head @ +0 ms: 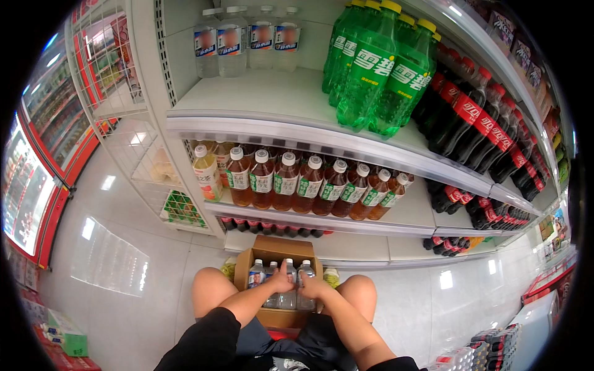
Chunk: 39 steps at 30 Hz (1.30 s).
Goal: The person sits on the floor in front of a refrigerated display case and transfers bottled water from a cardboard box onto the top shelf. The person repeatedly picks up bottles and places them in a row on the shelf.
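Observation:
A cardboard box (264, 246) with raised flaps sits between my knees, holding several clear plastic bottles (256, 274) with white caps and picture labels. My left hand (280, 280) is closed around one upright clear bottle (287, 300) near the middle of the box. Its index finger points up beside the cap. To the right, my right hand (313, 286) grips another clear bottle (306, 301) from its right side. Both bottles stand close together in the front of the box. My fingers hide parts of their labels.
Shelves rise ahead, the upper shelf (250, 95) bearing similar clear bottles (232, 44), green soda bottles (371, 88) and cola bottles (468, 116). Tea bottles (285, 183) line the shelf below. A wire rack (134, 139) stands left; red-framed coolers (44, 176) lie beyond the tiled floor (153, 273).

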{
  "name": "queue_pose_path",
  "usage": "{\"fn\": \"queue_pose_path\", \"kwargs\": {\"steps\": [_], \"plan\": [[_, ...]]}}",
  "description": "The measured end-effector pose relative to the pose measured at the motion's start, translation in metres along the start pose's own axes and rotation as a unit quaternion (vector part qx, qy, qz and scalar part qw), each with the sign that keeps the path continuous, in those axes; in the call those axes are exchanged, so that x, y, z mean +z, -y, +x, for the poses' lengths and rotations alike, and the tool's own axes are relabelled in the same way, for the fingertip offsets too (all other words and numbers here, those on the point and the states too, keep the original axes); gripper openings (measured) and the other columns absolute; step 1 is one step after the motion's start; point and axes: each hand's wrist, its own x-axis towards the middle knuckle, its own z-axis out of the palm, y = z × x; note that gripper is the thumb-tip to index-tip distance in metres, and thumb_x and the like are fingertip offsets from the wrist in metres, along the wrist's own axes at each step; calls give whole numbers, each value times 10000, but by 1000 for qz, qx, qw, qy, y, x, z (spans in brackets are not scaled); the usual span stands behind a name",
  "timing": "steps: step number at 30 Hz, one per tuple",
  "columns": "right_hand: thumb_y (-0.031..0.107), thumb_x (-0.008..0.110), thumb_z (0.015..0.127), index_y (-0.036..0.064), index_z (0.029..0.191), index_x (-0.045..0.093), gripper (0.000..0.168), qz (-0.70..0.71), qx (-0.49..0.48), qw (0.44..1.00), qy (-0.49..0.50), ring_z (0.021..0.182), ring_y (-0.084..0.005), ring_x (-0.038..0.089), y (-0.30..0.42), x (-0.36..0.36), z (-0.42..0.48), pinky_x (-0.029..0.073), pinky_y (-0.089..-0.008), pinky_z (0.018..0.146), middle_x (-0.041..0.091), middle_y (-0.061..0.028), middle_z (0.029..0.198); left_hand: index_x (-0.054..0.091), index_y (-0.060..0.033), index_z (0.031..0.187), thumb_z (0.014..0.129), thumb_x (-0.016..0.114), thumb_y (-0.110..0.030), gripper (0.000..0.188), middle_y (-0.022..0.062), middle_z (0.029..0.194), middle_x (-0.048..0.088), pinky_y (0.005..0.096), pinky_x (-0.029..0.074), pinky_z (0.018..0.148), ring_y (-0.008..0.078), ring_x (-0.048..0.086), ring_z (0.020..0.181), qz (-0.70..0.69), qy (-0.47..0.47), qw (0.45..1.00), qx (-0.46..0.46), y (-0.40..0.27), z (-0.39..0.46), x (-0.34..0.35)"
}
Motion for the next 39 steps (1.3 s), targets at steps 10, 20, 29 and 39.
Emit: {"fn": "queue_pose_path", "kwargs": {"steps": [10,20,29,39], "plan": [[363,590,871,-1,1403,387,676,4,0,1000,5,1086,-449,607,-15,6,10,479,-478,941,629,-313,1143,-14,-59,1552,714,746,-204,1141,108,845,631,340,521,706,212,619,738,-127,46,977,164,2,-13,-36],[191,591,904,-63,1481,262,711,466,-48,884,4,1269,-243,473,26,-37,-36,435,-350,1003,417,-157,1458,75,-83,1557,722,802,-258,1121,198,1153,615,353,482,900,267,619,1032,-215,-57,954,200,-34,-49,-84],[316,808,781,-90,1395,316,886,470,-70,858,-195,1188,-242,528,35,-9,-37,449,-363,990,516,-197,1285,220,-98,1531,786,748,-462,983,285,1375,495,422,426,1025,398,535,1242,-178,-96,937,284,-55,-68,-92],[221,746,809,-40,1368,419,698,590,-129,781,-159,1098,-189,560,61,-66,-87,455,-342,954,575,-117,1214,321,-76,1466,1009,442,-507,639,123,1233,572,336,542,721,205,653,913,-401,72,880,244,-67,-87,-133]]}}
